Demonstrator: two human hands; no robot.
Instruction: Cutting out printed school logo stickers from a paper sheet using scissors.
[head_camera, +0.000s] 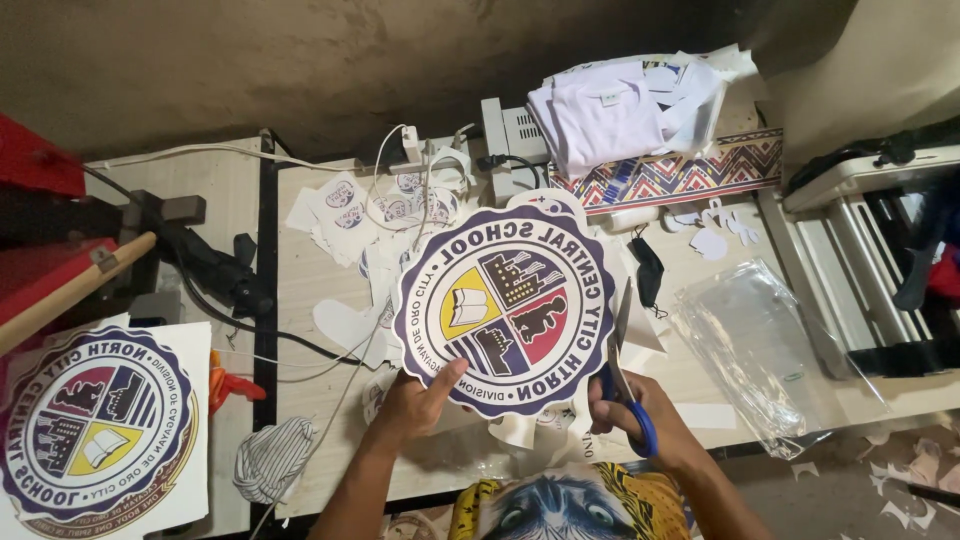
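Note:
My left hand holds a large round paper emblem by its lower left edge, thumb on the printed face. The emblem has a scalloped purple border and a four-part coloured crest in the middle. My right hand grips blue-handled scissors, whose blades point up along the emblem's right edge. Both hands are over the near edge of a light wooden table.
A second uncut emblem sheet lies at the left. Paper offcuts and small round stickers litter the table. Folded white shirts, cables, a power strip, a clear plastic bag and a string bundle surround the work spot.

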